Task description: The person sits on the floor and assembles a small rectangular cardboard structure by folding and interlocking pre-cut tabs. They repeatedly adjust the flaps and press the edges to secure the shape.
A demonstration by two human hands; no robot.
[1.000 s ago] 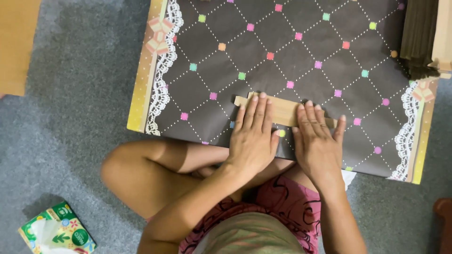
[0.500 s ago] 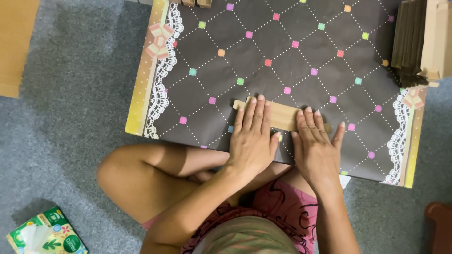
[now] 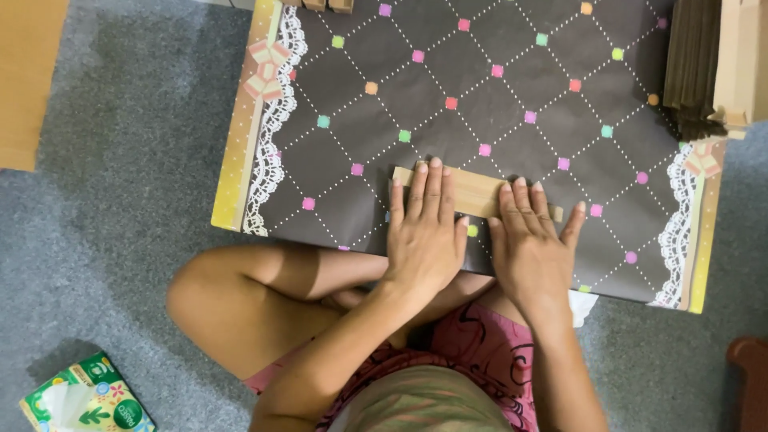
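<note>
At the far left edge of the frame, an orange-brown panel (image 3: 28, 80) lies on the grey carpet (image 3: 136, 200). In the lower left corner sits a green tissue packet (image 3: 86, 398) with a white tissue poking out of its top.

Moving right, a large sheet of dark wrapping paper (image 3: 480, 88) fills the upper middle of the frame; it has a white dotted diamond grid, small coloured squares, and a gold band with white lace trim down its left side. Small wooden blocks (image 3: 320, 4) show at its top edge.

In the centre, a flat pale wooden strip (image 3: 474, 192) lies on the paper near its lower edge. The left hand (image 3: 424, 236) rests flat on the strip's left part, fingers (image 3: 418, 192) straight and close together, pressing down rather than gripping. Just to its right, the right hand (image 3: 532, 248) lies flat over the strip's right part, fingers (image 3: 524, 208) slightly apart, thumb out to the side; the strip's right end shows beyond them. A bare knee (image 3: 240, 304) shows below the paper.

At the upper right, a stack of dark sheets (image 3: 692, 56) stands beside a pale wooden box (image 3: 740, 56). A reddish-brown object (image 3: 748, 384) shows in the lower right corner.
</note>
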